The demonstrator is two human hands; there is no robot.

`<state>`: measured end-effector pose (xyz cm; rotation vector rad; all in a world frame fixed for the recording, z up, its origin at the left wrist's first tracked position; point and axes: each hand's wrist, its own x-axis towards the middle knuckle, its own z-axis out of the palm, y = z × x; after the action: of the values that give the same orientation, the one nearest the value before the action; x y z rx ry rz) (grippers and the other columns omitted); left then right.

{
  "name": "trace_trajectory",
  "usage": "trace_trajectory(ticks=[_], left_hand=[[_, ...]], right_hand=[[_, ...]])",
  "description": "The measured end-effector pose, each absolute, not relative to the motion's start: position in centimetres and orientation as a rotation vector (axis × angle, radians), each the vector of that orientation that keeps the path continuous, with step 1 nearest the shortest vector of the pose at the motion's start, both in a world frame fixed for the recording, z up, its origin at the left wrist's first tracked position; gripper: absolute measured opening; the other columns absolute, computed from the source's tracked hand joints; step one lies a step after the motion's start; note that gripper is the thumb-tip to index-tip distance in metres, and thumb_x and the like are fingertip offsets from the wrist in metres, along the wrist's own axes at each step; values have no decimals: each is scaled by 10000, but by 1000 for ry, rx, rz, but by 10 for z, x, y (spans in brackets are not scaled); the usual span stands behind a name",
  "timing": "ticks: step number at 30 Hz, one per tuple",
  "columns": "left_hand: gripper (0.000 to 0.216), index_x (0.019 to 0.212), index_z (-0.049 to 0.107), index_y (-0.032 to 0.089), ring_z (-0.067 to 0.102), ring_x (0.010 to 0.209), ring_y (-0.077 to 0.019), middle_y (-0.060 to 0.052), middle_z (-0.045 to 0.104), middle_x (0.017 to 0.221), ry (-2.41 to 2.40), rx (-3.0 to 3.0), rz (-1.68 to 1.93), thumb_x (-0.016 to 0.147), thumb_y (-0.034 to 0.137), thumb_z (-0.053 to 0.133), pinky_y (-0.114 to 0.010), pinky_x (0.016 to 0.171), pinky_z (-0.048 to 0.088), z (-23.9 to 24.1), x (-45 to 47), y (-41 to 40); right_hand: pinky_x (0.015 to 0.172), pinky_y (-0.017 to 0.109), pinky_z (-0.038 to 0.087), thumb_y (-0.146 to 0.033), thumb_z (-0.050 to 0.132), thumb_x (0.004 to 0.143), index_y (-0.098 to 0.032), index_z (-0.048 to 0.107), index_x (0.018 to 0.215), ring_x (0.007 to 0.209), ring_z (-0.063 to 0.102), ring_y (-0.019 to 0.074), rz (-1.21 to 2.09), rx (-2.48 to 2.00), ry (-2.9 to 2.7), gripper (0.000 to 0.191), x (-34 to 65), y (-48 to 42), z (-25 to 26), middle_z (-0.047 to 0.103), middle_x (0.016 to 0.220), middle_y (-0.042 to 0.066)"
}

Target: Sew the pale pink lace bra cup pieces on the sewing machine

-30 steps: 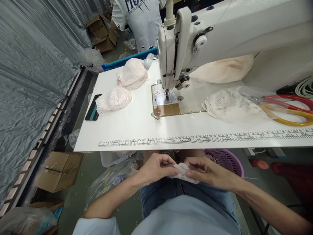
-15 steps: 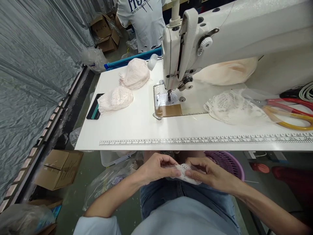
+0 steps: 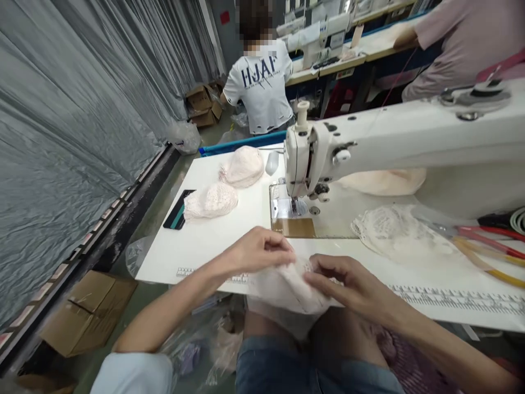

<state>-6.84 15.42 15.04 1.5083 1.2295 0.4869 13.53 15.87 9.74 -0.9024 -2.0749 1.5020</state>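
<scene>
Between my two hands hangs a piece of white lace fabric (image 3: 293, 290), its lower part dropping past the table's front edge over my lap. My left hand (image 3: 260, 251) pinches its upper left side, thumb and fingers together. On the right side, my right hand (image 3: 348, 279) grips the lace edge between thumb and fingers. Beyond my hands stands a white sewing machine (image 3: 301, 158), its needle area over a metal plate (image 3: 283, 208). To the left lie two pale lace bra cups, a nearer one (image 3: 213, 201) and a farther one (image 3: 244, 166).
A dark card (image 3: 176, 213) sits under the nearer cup. Right of the needle lie another lace piece (image 3: 394, 227) and red- and yellow-handled scissors (image 3: 488, 257). A cardboard box (image 3: 88, 312) stands on the floor at left. Two people (image 3: 264, 90) work farther back.
Both hands have risen from my lap to the table's front edge with the lace fabric, which now hangs more spread out. The head view has tilted up, showing more of the room.
</scene>
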Motion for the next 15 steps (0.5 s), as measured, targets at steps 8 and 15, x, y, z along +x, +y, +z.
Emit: trace_trajectory(ticks=[8, 15], left_hand=[[107, 606, 616, 129, 477, 533, -96, 8, 544, 565, 1313, 1714, 270, 669, 199, 567, -203, 483, 347, 103, -70, 254], [121, 673, 668, 143, 542, 598, -124, -9, 629, 639, 1327, 1793, 179, 671, 164, 549, -216, 529, 379, 100, -63, 271]], right_hand=[[463, 235, 405, -194, 312, 937, -184, 540, 1081, 584, 585, 145, 334, -938, -2507, 270, 163, 226, 68, 650, 840, 68], [623, 283, 509, -19, 359, 893, -160, 576, 1097, 884, 621, 184, -98, -393, -2640, 329, 149, 254, 63, 645, 1087, 98]])
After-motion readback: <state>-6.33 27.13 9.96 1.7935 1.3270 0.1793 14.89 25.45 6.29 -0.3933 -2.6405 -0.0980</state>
